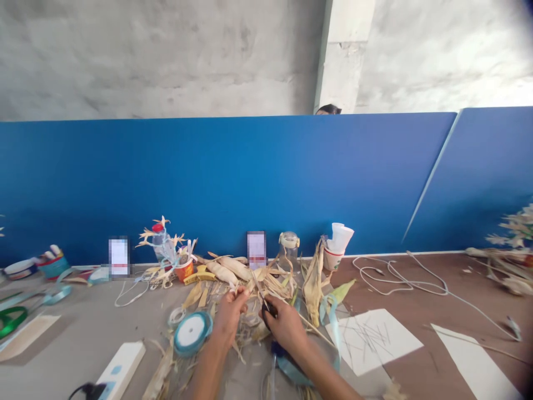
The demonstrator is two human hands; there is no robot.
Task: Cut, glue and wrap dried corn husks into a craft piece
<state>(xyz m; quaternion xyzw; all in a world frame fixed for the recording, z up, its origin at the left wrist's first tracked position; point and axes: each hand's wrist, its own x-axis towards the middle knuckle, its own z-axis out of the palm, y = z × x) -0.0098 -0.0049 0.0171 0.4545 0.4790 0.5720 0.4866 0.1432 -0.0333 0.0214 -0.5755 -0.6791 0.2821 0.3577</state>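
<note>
The worktop (83,328) runs the full width of the room side in view: a grey surface on the left, a brown one on the right. Along its far edge stands a blue partition (250,178), with a bare concrete wall (145,55) and a pillar (341,50) above it.

Near the middle of the worktop's near edge, the left hand (231,314) is closed, fingertips pinching a dry husk strip (252,290). The right hand (287,328) is closed round a dark tool (268,307); its kind cannot be told. The strip lies between the two hands, above a husk pile (233,269).

A ribbon spool (191,332) lies just left of the left hand. A white cable (400,278) and a paper sheet (372,339) lie on the brown part.
</note>
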